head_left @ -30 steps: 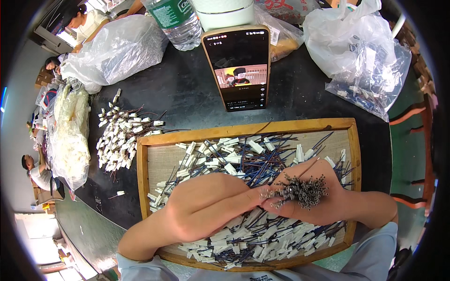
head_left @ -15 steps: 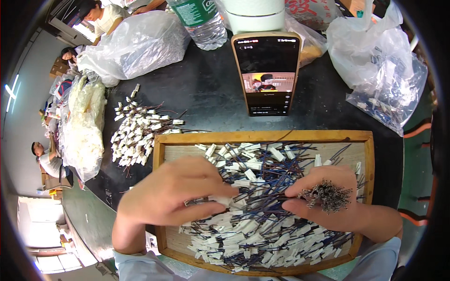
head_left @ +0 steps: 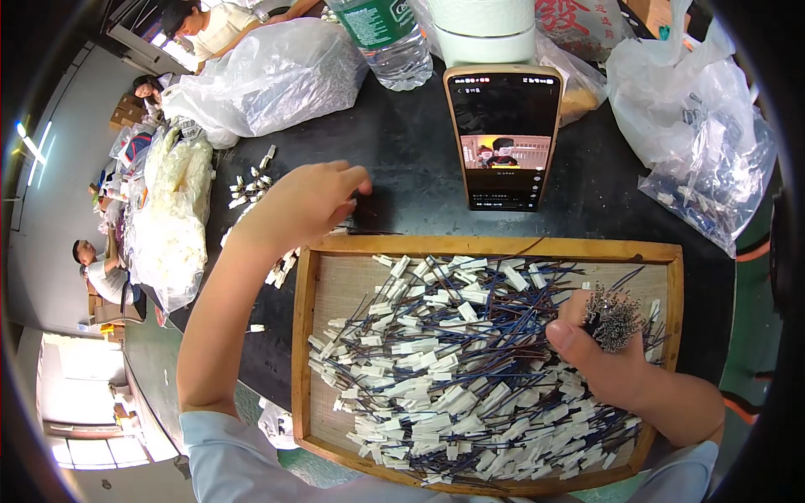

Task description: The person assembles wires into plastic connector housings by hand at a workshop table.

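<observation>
My right hand is closed around a bundle of thin wires, whose metal-tipped ends fan out above the fist. It rests over the right side of a wooden-framed tray. White plug connectors with dark blue and brown wires lie heaped in that tray. Beyond the tray's far left corner, my left hand hovers over the black table, fingers bent and a gap showing between fingertips and thumb. Nothing shows in it, though its underside is hidden. A second pile of white connectors lies partly behind this hand and forearm.
A phone stands upright behind the tray, before a white container. A water bottle and plastic bags line the far side. Another bag lies at right. Other people sit at far left.
My left hand has left the connectors in the tray and moved up and left, over the table by the other pile. The right hand still holds its wires. The view has shifted slightly.
</observation>
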Action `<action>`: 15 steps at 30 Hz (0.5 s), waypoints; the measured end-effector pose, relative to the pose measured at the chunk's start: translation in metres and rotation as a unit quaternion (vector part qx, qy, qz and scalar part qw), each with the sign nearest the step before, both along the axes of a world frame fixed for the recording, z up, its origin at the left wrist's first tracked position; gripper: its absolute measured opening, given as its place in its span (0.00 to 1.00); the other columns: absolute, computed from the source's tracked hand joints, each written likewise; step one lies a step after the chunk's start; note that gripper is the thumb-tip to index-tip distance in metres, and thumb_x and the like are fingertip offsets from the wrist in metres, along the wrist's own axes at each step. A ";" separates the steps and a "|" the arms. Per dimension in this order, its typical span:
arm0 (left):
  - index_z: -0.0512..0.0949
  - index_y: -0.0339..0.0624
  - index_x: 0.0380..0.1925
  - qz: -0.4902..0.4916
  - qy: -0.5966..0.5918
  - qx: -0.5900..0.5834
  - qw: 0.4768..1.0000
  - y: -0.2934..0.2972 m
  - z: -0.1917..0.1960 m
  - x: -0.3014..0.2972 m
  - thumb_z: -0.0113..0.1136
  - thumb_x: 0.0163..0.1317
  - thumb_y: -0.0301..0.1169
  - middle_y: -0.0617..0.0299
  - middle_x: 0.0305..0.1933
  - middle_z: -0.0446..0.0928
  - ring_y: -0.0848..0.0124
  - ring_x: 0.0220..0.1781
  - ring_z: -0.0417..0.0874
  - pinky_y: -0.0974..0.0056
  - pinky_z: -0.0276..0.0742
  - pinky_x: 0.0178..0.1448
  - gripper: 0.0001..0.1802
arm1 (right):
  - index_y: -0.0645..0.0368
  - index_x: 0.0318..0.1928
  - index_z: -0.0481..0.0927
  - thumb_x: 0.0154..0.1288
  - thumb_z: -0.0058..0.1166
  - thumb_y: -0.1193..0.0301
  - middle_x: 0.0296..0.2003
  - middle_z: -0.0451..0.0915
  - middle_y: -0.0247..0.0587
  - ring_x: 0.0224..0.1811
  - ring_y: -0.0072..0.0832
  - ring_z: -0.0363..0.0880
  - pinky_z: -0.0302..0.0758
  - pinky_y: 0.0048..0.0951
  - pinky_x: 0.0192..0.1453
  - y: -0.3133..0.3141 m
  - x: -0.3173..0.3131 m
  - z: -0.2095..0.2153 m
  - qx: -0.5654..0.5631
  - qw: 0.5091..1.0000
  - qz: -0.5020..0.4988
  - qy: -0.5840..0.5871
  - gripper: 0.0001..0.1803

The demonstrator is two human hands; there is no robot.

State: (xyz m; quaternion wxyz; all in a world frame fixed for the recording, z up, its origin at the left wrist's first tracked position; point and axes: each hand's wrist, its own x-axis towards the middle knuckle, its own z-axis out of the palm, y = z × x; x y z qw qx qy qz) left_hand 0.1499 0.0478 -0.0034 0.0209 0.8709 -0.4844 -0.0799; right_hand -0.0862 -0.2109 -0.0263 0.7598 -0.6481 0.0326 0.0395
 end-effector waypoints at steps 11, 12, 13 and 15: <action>0.77 0.36 0.37 0.159 0.235 -0.344 0.895 0.021 0.027 0.019 0.56 0.61 0.21 0.65 0.35 0.78 0.77 0.39 0.78 0.71 0.74 0.44 0.05 | 0.62 0.26 0.77 0.63 0.56 0.74 0.20 0.73 0.24 0.24 0.10 0.65 0.62 0.18 0.27 0.000 0.002 0.007 0.022 0.998 0.024 0.053 0.08; 0.77 0.34 0.37 0.171 0.238 -0.358 0.887 0.030 0.023 0.018 0.56 0.62 0.22 0.63 0.36 0.78 0.77 0.39 0.78 0.72 0.74 0.47 0.05 | 0.62 0.27 0.77 0.63 0.56 0.74 0.21 0.74 0.24 0.25 0.10 0.66 0.63 0.17 0.28 0.001 0.002 0.009 0.031 0.997 0.013 0.067 0.08; 0.77 0.34 0.38 0.182 0.259 -0.342 0.885 0.041 0.015 0.019 0.56 0.61 0.20 0.63 0.36 0.78 0.76 0.39 0.79 0.71 0.74 0.47 0.05 | 0.62 0.28 0.78 0.63 0.56 0.74 0.22 0.74 0.25 0.26 0.10 0.66 0.64 0.17 0.29 0.002 0.003 0.010 0.043 0.996 0.005 0.081 0.07; 0.77 0.33 0.37 0.181 0.240 -0.293 0.908 0.059 -0.002 0.015 0.57 0.59 0.19 0.63 0.35 0.79 0.78 0.38 0.79 0.74 0.74 0.44 0.06 | 0.62 0.27 0.78 0.63 0.56 0.73 0.22 0.74 0.25 0.26 0.10 0.66 0.64 0.18 0.28 -0.001 0.005 0.013 0.043 0.997 0.015 0.070 0.08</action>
